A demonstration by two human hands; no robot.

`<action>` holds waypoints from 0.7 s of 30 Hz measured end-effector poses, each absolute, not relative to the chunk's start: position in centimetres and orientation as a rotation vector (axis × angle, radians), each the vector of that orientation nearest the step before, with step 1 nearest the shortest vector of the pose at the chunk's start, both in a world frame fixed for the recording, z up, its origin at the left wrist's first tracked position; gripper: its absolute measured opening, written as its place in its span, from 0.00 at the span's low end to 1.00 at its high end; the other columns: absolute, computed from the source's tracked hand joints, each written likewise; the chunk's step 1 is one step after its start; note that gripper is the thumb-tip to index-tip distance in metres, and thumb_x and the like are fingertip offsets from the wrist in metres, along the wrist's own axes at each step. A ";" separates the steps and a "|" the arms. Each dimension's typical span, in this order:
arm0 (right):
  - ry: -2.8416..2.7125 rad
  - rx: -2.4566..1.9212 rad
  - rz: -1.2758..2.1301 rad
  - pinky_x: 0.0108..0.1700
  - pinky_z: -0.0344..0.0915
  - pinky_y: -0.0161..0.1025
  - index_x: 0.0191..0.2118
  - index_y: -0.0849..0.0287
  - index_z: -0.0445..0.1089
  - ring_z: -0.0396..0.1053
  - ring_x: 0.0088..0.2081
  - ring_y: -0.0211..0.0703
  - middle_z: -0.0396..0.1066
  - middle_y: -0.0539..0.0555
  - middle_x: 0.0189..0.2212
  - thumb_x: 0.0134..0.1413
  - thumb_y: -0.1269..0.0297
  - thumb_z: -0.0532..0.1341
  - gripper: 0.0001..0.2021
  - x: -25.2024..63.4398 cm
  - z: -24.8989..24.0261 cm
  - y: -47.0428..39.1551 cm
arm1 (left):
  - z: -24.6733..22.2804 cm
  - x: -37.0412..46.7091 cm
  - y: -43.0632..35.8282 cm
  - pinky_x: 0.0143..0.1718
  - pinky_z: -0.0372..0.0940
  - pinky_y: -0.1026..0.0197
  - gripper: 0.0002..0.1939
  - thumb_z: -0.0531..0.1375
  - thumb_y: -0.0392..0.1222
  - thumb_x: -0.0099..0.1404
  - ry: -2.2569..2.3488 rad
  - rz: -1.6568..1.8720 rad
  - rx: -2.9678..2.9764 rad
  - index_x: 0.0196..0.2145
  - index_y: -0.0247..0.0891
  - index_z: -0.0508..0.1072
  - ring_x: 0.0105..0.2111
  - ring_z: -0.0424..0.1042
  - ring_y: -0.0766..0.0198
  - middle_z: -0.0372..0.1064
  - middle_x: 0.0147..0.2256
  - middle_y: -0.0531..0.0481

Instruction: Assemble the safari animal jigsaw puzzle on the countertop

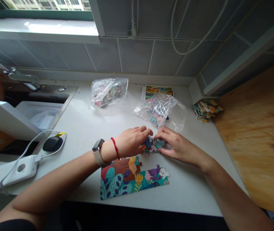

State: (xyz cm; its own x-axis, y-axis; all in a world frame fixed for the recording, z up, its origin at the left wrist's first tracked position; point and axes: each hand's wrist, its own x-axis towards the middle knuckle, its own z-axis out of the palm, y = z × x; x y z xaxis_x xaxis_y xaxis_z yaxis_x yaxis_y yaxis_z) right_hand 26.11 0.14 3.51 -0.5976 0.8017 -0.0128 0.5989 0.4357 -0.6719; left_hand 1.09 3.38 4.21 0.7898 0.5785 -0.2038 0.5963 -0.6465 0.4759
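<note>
Small joined puzzle pieces (151,145) lie between my two hands on the white counter. My left hand (133,140), with a watch and red string at the wrist, curls over their left side; its grip is partly hidden. The thumb and fingers of my right hand (175,143) close on the right end of these pieces. Nearer to me lies a larger joined puzzle section (124,182), with plants and a brown area, partly under my left wrist.
Two clear bags of pieces (109,93) (159,110) lie behind my hands. A picture card (157,91) is at the wall, and a pile of pieces (206,109) at the right. To the left are a sink (62,104) and a power strip (18,170).
</note>
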 end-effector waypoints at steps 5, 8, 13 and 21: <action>-2.273 -1.273 1.077 0.39 0.73 0.37 0.44 0.55 0.77 0.76 0.37 0.41 0.78 0.53 0.42 0.61 0.68 0.67 0.07 27.0 3.8 0.8 | 3.9 1.1 3.6 0.43 0.70 0.57 0.34 0.74 0.35 0.59 0.873 -0.046 2.393 0.59 0.37 0.65 0.45 0.77 0.54 0.73 0.51 0.43; -2.143 -1.334 1.167 0.35 0.72 0.37 0.42 0.56 0.79 0.75 0.32 0.40 0.80 0.52 0.36 0.64 0.61 0.66 0.06 27.7 4.1 1.1 | 3.9 1.0 3.8 0.47 0.70 0.55 0.44 0.75 0.36 0.59 0.835 -0.014 2.408 0.67 0.37 0.59 0.50 0.77 0.52 0.72 0.53 0.41; -2.066 -1.385 1.208 0.32 0.70 0.37 0.39 0.57 0.81 0.75 0.31 0.40 0.80 0.52 0.32 0.63 0.57 0.67 0.09 27.8 4.7 0.9 | 6.6 -0.6 3.6 0.48 0.71 0.57 0.53 0.78 0.36 0.54 0.851 -0.188 2.480 0.70 0.39 0.57 0.52 0.78 0.50 0.70 0.57 0.39; -1.954 -1.258 1.113 0.43 0.78 0.42 0.42 0.57 0.78 0.79 0.40 0.46 0.81 0.56 0.40 0.64 0.60 0.68 0.07 24.2 2.7 -0.4 | 10.8 -1.9 0.9 0.38 0.72 0.50 0.19 0.76 0.52 0.60 1.177 -0.727 2.475 0.41 0.37 0.78 0.40 0.81 0.42 0.79 0.36 0.40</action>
